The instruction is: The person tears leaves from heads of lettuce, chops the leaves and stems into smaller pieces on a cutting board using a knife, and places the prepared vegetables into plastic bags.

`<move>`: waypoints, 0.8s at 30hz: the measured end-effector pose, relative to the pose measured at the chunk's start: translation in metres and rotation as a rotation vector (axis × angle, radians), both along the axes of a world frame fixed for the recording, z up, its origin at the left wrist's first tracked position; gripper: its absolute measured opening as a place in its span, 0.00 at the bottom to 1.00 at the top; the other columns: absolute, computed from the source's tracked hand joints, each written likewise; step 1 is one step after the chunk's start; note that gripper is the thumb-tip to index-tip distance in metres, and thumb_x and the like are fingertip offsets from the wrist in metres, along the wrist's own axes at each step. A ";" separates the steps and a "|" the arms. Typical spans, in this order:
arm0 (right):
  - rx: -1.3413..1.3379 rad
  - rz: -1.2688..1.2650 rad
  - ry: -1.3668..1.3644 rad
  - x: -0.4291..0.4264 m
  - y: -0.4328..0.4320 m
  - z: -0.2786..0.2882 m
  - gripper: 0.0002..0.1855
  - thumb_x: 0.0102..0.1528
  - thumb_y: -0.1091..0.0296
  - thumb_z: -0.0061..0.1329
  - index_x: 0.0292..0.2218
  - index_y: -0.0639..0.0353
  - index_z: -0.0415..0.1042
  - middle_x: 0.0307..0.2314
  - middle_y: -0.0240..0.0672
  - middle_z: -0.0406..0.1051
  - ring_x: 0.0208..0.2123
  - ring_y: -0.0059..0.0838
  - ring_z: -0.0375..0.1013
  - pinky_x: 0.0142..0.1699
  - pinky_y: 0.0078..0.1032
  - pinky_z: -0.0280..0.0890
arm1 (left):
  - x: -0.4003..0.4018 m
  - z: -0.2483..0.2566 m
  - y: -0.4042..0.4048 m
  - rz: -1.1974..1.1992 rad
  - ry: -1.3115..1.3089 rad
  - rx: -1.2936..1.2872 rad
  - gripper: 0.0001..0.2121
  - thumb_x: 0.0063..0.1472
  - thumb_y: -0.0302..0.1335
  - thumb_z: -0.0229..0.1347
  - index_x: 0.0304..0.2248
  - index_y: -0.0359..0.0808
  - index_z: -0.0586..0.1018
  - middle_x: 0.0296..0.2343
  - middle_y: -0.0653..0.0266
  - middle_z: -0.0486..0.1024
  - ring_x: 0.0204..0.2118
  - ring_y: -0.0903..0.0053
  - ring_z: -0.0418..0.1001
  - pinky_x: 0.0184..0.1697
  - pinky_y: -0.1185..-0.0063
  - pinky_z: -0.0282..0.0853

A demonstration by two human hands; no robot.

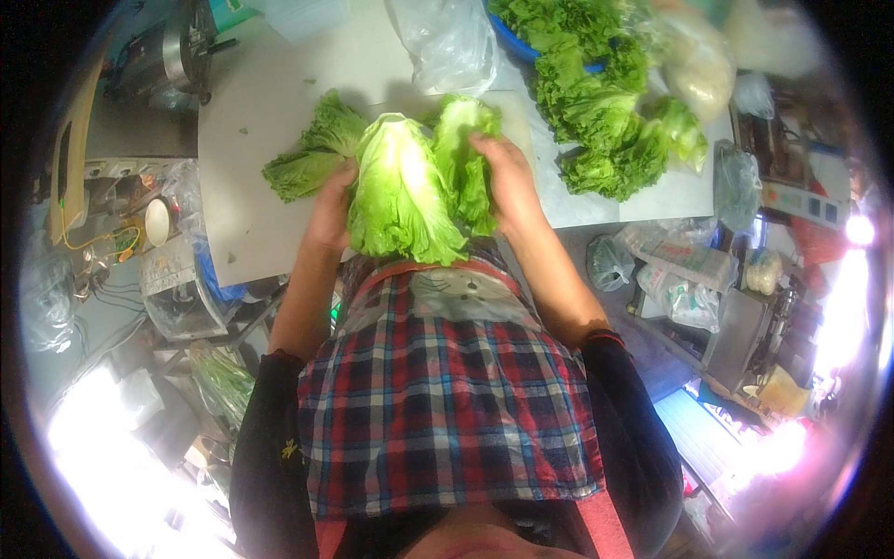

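A pale green head of leafy lettuce (401, 189) is held between my two hands near the table's front edge, its stem end pointing away from me. My left hand (335, 202) grips its left side, with leaves (314, 150) spreading out beyond the fingers. My right hand (508, 178) closes on a separate-looking outer leaf (457, 157) at the right; its thumb and fingertips lie on the leaf. Whether that leaf is still joined to the head cannot be told. More loose lettuce leaves (607, 140) are heaped at the right, spilling from a blue basin (513, 38).
The pale tabletop (265, 209) bears small leaf scraps. A clear plastic bag (450, 49) lies at the back, and a filled bag (698, 77) at the back right. A metal machine with a handle (178, 56) stands back left. Bagged goods (677, 293) sit below the table at right.
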State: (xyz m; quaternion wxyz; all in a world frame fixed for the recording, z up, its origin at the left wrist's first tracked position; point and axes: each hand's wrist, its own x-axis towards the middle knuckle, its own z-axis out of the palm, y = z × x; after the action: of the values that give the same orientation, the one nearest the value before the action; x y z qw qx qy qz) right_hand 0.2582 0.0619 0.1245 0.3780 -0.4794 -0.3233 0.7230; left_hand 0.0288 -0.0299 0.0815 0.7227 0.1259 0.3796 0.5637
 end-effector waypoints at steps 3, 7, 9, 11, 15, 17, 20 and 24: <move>0.020 -0.071 -0.011 0.001 0.001 -0.001 0.25 0.59 0.60 0.48 0.53 0.66 0.65 0.45 0.39 0.71 0.46 0.28 0.70 0.52 0.24 0.63 | 0.001 -0.003 0.002 -0.078 -0.313 0.211 0.25 0.62 0.36 0.51 0.55 0.28 0.68 0.49 0.54 0.73 0.49 0.68 0.74 0.53 0.72 0.71; 0.136 0.087 0.074 0.008 -0.007 -0.005 0.37 0.59 0.57 0.54 0.62 0.64 0.53 0.53 0.39 0.66 0.54 0.28 0.65 0.60 0.26 0.58 | 0.021 0.012 0.012 -0.117 -0.275 0.258 0.22 0.64 0.34 0.50 0.54 0.29 0.69 0.49 0.55 0.73 0.49 0.68 0.73 0.53 0.73 0.69; 0.054 0.183 0.213 0.000 -0.014 -0.005 0.36 0.57 0.61 0.57 0.61 0.64 0.56 0.51 0.37 0.67 0.53 0.27 0.65 0.59 0.26 0.59 | 0.034 0.015 0.017 0.017 1.273 0.552 0.19 0.66 0.33 0.48 0.52 0.30 0.70 0.45 0.57 0.75 0.45 0.71 0.74 0.50 0.76 0.68; 0.012 0.235 0.285 -0.002 -0.019 -0.001 0.36 0.56 0.63 0.58 0.60 0.64 0.57 0.50 0.37 0.68 0.53 0.27 0.66 0.59 0.27 0.60 | 0.044 0.006 0.024 0.117 1.267 0.464 0.18 0.67 0.33 0.47 0.51 0.30 0.71 0.44 0.57 0.75 0.43 0.73 0.74 0.49 0.77 0.68; 0.024 0.051 0.276 -0.003 -0.019 -0.002 0.30 0.56 0.68 0.58 0.56 0.65 0.62 0.45 0.35 0.72 0.45 0.25 0.71 0.52 0.23 0.66 | 0.038 0.037 0.021 0.100 1.103 0.180 0.16 0.69 0.35 0.45 0.49 0.32 0.72 0.44 0.60 0.72 0.42 0.78 0.70 0.45 0.78 0.66; 0.090 -0.005 0.200 -0.006 -0.020 0.001 0.28 0.56 0.69 0.58 0.55 0.65 0.63 0.43 0.35 0.73 0.43 0.25 0.72 0.50 0.22 0.67 | 0.033 0.028 0.016 0.030 0.886 0.232 0.20 0.70 0.37 0.44 0.54 0.32 0.68 0.50 0.59 0.69 0.44 0.78 0.68 0.45 0.79 0.66; 0.261 -0.085 0.021 -0.008 -0.019 0.005 0.27 0.56 0.69 0.58 0.54 0.65 0.64 0.42 0.35 0.73 0.42 0.24 0.72 0.50 0.20 0.67 | 0.044 0.045 0.010 -0.101 0.641 0.330 0.31 0.67 0.43 0.48 0.61 0.30 0.58 0.54 0.52 0.65 0.50 0.73 0.68 0.49 0.79 0.66; 0.308 -0.117 -0.046 -0.004 -0.014 0.000 0.23 0.56 0.71 0.56 0.52 0.66 0.67 0.41 0.35 0.73 0.42 0.23 0.72 0.49 0.21 0.66 | 0.045 0.057 0.017 -0.192 0.782 0.086 0.36 0.58 0.29 0.60 0.62 0.27 0.56 0.55 0.43 0.64 0.56 0.62 0.66 0.61 0.71 0.59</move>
State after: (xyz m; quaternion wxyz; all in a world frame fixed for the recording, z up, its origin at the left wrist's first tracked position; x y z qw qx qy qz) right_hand 0.2544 0.0476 0.1249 0.4807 -0.4504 -0.4104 0.6306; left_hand 0.0733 -0.0131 0.1388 0.5672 0.3957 0.5887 0.4186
